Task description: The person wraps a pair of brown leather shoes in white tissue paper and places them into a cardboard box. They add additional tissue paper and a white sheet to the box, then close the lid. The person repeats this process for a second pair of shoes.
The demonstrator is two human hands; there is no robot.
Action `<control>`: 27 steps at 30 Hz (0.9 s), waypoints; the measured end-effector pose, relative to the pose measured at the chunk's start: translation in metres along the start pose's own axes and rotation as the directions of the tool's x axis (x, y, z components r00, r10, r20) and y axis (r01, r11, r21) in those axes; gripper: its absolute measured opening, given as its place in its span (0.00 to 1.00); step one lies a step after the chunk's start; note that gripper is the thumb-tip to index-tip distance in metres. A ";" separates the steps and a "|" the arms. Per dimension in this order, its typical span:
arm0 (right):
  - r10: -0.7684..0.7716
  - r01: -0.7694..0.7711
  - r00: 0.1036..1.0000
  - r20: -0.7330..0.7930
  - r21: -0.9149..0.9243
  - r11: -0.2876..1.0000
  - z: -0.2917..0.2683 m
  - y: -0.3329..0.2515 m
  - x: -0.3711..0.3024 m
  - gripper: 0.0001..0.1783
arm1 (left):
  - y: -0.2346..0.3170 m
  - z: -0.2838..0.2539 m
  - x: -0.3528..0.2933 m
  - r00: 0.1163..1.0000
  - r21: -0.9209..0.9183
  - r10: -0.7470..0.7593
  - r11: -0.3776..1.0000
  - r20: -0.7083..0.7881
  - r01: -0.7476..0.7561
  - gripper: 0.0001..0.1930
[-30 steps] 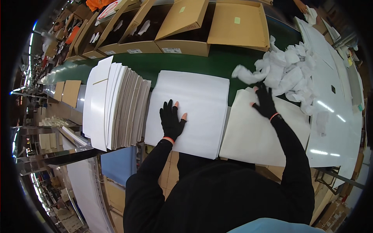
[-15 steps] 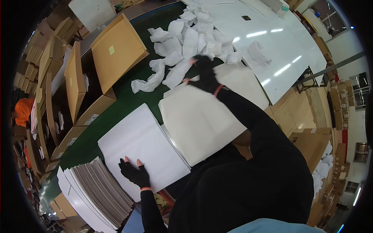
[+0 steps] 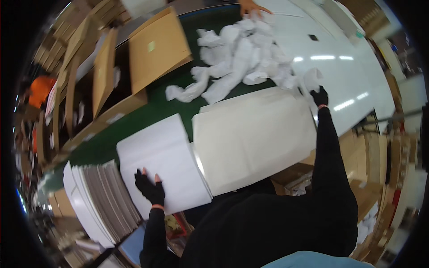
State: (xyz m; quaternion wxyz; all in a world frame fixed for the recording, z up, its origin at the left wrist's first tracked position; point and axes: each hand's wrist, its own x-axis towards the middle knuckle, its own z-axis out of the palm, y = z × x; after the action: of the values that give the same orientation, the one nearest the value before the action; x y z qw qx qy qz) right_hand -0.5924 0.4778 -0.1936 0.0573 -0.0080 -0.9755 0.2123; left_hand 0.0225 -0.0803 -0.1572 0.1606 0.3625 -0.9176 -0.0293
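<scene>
Head view takes in a glossy white table along the right and a green tabletop to its left. Before the person's body lies a broad pile of cream sheets, and left of it a smaller pile of white sheets. Beyond the cream sheets spreads a heap of crumpled paper, with a co-worker's hand at its far edge. The person's left hand rests on the white sheets near their left side, fingers apart and clamped on nothing. The right hand is stretched out past the right edge of the cream sheets, at the near end of a small curl of white paper on the white table. That curl lies ahead of the right fingertips and slightly to their left; its longer side seems to point away from the body, though blur leaves this unsure. The right hand is much the nearer, the left being well apart across both piles. Whether the right fingers are closed on the curl cannot be told.
</scene>
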 end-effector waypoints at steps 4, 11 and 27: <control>-0.075 0.006 0.988 0.133 0.458 0.889 -0.022 0.046 0.051 0.36 | -0.011 0.028 0.014 0.992 -0.160 0.071 0.983 -0.105 -0.087 0.33; -0.308 0.246 0.923 0.231 0.262 0.933 -0.050 -0.140 0.071 0.45 | -0.019 0.007 -0.007 0.997 -0.085 -0.050 0.995 -0.066 0.044 0.32; -0.959 0.866 0.194 0.208 0.424 0.267 0.021 -0.520 -0.195 0.32 | -0.015 -0.005 0.005 0.994 -0.183 -0.103 0.978 -0.018 0.098 0.32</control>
State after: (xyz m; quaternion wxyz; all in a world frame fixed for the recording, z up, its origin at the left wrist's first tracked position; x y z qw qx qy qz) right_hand -0.3964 -0.0117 -0.0181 -0.0421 0.6279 -0.7412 0.2338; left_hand 0.0300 -0.0944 -0.1538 0.2041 0.3927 -0.8892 -0.1162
